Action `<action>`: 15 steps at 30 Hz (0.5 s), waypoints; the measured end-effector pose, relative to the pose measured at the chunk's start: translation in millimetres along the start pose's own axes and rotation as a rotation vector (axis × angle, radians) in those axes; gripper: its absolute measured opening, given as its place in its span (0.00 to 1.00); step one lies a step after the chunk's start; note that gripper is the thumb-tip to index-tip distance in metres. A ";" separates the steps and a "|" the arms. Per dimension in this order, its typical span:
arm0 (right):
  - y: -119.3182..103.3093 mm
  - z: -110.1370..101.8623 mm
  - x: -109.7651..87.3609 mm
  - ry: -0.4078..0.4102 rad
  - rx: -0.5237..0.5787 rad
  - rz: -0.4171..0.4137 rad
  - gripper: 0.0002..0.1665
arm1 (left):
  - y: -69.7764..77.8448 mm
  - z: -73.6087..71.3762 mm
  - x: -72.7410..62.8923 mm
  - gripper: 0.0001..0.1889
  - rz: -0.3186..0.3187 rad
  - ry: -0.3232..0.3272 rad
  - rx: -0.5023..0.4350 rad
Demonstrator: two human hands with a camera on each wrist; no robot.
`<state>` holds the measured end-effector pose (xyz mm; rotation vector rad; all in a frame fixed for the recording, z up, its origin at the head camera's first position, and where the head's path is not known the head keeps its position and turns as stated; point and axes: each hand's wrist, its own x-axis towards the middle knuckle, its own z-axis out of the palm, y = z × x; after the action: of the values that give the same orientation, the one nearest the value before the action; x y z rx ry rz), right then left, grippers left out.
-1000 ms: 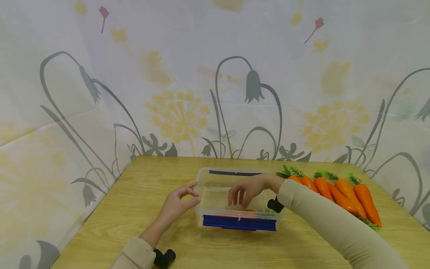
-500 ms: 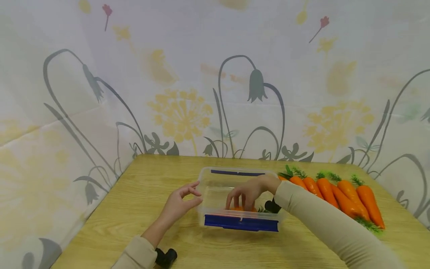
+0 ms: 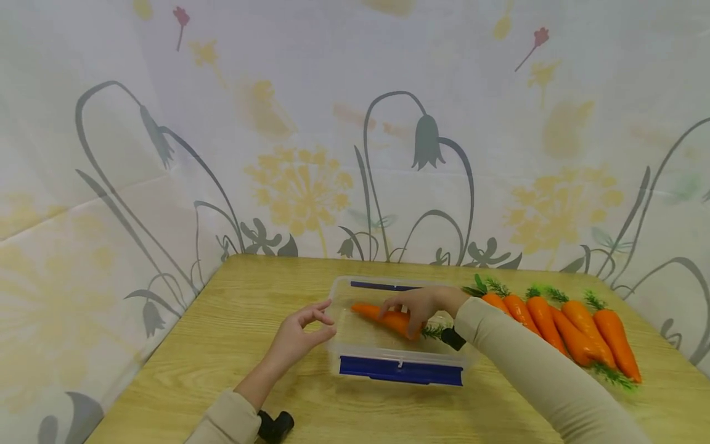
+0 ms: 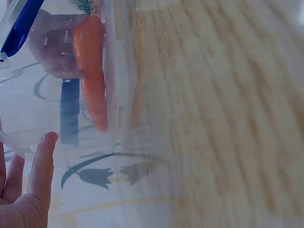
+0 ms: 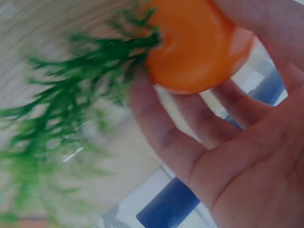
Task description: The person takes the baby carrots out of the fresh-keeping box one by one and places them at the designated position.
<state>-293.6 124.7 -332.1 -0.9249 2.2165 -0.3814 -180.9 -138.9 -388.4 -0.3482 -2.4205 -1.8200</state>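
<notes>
An orange carrot (image 3: pixel 396 320) with green leafy top is gripped from above by my right hand (image 3: pixel 413 307), fingers on one side and thumb on the other. It slants within the outline of a clear plastic box (image 3: pixel 355 351) with blue clips. In the right wrist view the fingers curl round the thick end of the carrot (image 5: pixel 190 52), its green leaves (image 5: pixel 71 80) hanging out to the left. My left hand (image 3: pixel 296 333) is at the box's left wall, fingers loosely extended; in the left wrist view a fingertip (image 4: pixel 50 137) is right at the clear plastic.
Several more carrots (image 3: pixel 579 336) lie in a slanting row on the wooden table (image 3: pixel 266 277), right of the box and partly behind my right sleeve (image 3: pixel 527 357). A flower-patterned backdrop (image 3: pixel 310 123) rises behind the table's far edge.
My right hand has reached down into the box, taken hold of the carrot and raised it from near the front wall. The left hand stays at the box's left side.
</notes>
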 end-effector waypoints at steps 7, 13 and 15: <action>-2.8 -2.0 -8.7 0.037 -0.039 -0.023 0.39 | 0.4 2.0 0.2 0.08 -0.003 0.000 -0.008; -9.2 -8.5 -23.6 0.038 0.013 -0.093 0.38 | 1.8 1.8 -0.7 0.07 -0.012 0.009 0.005; -11.2 -10.4 -29.6 0.041 0.019 -0.112 0.37 | 1.5 1.8 -0.8 0.07 -0.014 0.015 0.010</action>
<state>-280.3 138.0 -304.6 -1.0426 2.2001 -0.4763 -179.6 -136.9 -387.7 -0.3161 -2.4275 -1.8084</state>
